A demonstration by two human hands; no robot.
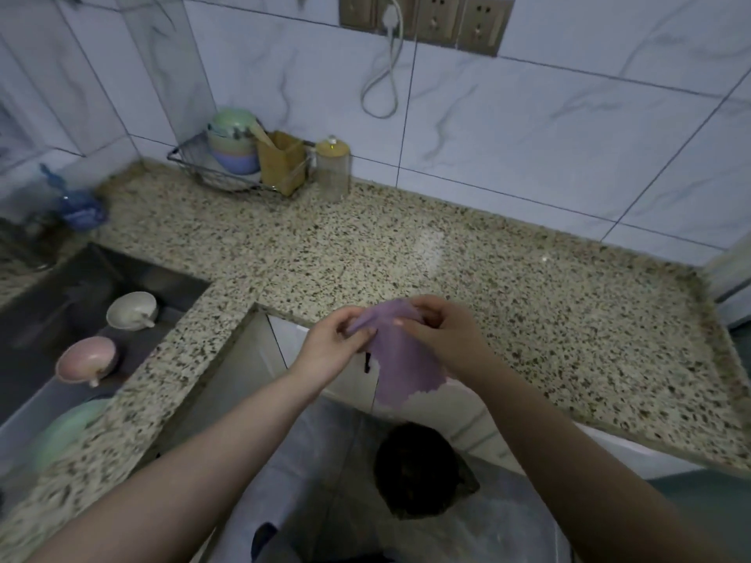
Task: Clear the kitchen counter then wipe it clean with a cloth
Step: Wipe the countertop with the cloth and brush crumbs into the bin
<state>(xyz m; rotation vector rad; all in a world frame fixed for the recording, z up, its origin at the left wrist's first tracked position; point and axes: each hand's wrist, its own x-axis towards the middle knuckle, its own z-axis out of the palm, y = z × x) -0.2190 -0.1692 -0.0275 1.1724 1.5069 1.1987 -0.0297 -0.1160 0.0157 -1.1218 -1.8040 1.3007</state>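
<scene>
Pinching the top edge of a purple cloth, the left hand and right hand held it up in front of the speckled counter, its lower part hanging free. In the sink to the left lay a white bowl, a pink bowl and a green plate.

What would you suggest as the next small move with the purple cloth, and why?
Probably lower the purple cloth flat onto the speckled counter just ahead and begin a wiping stroke. Both the left hand and right hand pinch it at its top edge in the air, bunched, off the counter's front edge, and the stretch ahead looks bare.
</scene>
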